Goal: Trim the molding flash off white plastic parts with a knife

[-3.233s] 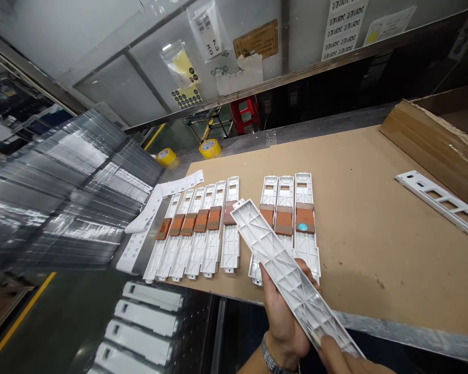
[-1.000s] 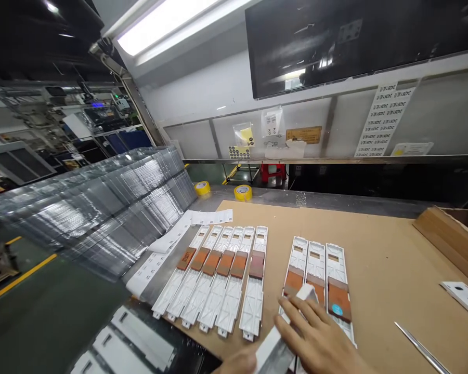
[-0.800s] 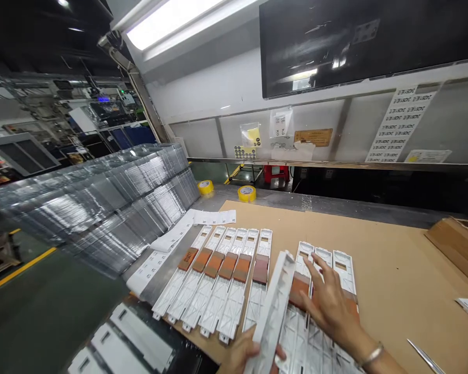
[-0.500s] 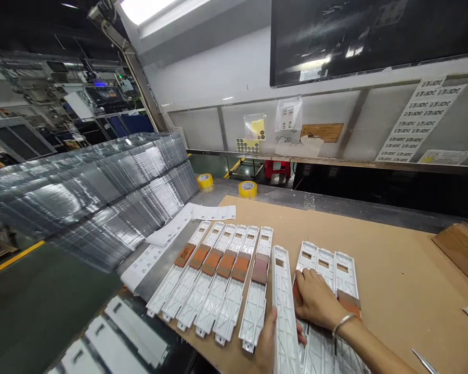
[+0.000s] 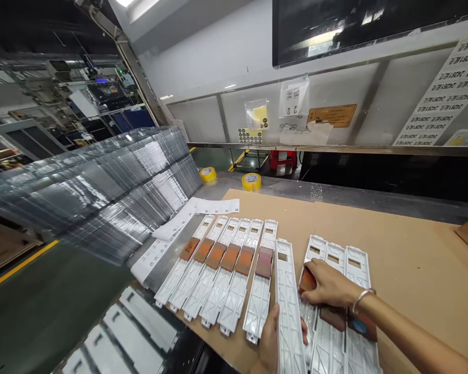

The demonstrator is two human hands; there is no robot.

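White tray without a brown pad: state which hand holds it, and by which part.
The left hand grips the bare white tray at its near end; the right hand rests on the neighbouring tray's brown pad.

Long white ribbed plastic tray (image 5: 287, 306) flat on cardboard, between two tray rows, without brown pad.

Bare tray (image 5: 288, 306) between 2 tray rows (image 5: 226, 275)

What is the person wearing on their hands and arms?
No gloves at all: both hands are bare. The right hand has a thin, shiny silver bangle around its wrist, and the forearm behind it is uncovered, with no sleeve showing. Only part of the left hand shows at the bottom edge, so its wrist is out of view.
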